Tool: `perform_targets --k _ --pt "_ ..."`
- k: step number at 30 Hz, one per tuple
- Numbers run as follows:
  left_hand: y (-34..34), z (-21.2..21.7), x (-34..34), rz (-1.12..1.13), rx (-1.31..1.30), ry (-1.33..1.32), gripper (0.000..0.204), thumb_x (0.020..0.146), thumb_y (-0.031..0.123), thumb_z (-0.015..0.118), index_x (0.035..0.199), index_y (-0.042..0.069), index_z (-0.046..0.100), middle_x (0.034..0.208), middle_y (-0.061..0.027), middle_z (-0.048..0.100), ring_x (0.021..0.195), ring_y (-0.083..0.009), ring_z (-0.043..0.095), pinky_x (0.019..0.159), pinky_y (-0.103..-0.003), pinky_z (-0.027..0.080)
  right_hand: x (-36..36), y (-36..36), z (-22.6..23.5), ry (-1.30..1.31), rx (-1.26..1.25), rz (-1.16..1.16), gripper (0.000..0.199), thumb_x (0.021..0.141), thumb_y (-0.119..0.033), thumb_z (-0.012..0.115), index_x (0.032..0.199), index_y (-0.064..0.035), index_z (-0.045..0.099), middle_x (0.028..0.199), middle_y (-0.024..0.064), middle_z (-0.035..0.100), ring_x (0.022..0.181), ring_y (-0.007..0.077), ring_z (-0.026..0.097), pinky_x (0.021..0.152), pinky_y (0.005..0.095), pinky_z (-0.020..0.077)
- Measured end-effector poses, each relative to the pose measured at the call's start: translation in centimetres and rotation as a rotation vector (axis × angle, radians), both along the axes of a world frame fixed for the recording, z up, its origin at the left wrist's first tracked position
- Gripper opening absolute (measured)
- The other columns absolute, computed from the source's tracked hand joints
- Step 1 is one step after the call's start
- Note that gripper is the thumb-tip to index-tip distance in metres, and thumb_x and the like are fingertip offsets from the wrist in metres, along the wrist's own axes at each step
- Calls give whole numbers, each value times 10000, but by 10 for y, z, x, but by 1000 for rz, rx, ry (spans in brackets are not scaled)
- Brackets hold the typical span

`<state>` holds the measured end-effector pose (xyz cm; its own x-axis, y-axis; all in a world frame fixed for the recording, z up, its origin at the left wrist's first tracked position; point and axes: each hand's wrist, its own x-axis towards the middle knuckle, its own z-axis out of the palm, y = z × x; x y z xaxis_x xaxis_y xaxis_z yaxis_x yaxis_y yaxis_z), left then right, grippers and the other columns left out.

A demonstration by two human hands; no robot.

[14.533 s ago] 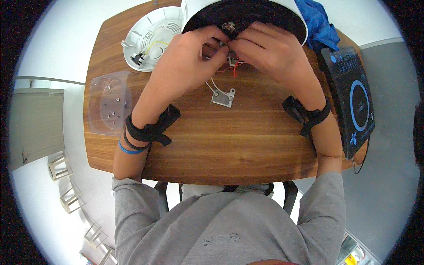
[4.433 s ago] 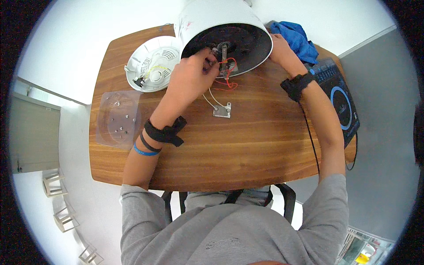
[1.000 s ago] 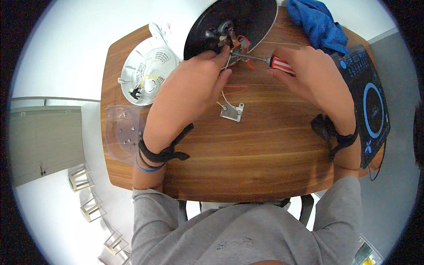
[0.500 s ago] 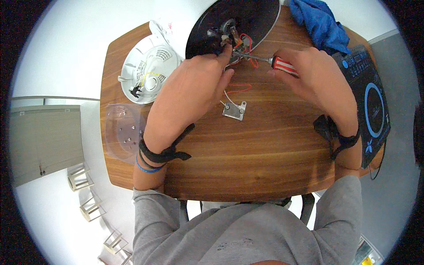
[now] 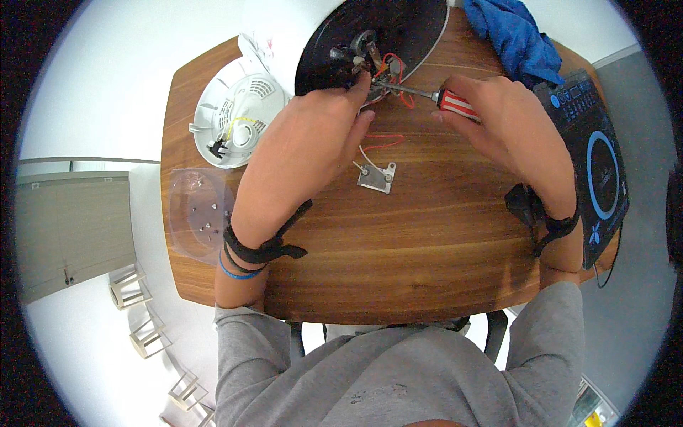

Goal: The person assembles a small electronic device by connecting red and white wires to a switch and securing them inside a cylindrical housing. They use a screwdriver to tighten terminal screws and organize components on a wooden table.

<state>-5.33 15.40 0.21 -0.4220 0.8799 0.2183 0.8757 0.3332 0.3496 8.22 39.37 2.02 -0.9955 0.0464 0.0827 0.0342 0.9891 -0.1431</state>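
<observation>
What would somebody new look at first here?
Probably the big white appliance at the table's far edge, its dark opening facing the left hand. Next, maybe the red-and-white screwdriver in the right hand, pointing toward that opening. The bright blue cloth stands out at the far right.

A crumpled blue cloth (image 5: 514, 43) lies just beside a black cooktop (image 5: 585, 146); pale stools (image 5: 137, 346) stand left.

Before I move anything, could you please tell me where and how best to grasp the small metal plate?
I'd pinch the small metal plate by its near edge, coming from the person's side: it appears to lie flat, and the white wires leave its far side, toward the left hand.
</observation>
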Motion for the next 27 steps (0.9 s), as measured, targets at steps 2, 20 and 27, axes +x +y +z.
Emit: perform_targets --k 2,20,27 --pt "0 0 0 -1 0 -4 359 1038 164 656 1329 -45 638 852 -298 717 841 -497 723 753 -588 588 1 0 -1 28 19 10 403 991 -406 744 956 -4 740 869 254 730 852 466 720 757 552 582" --pt "2 -3 0 -3 0 46 363 1028 157 670 1315 -65 655 923 -273 733 849 -466 735 756 -550 601 2 1 0 41 73 20 307 989 -358 748 1086 -66 730 890 223 756 838 443 745 728 550 600" --pt "3 -1 2 11 -29 14 389 1035 146 653 1367 -58 633 955 -290 722 895 -482 718 786 -560 578 1 2 -1 83 44 39 309 975 -346 761 1099 -64 736 899 226 753 842 440 742 738 549 599"
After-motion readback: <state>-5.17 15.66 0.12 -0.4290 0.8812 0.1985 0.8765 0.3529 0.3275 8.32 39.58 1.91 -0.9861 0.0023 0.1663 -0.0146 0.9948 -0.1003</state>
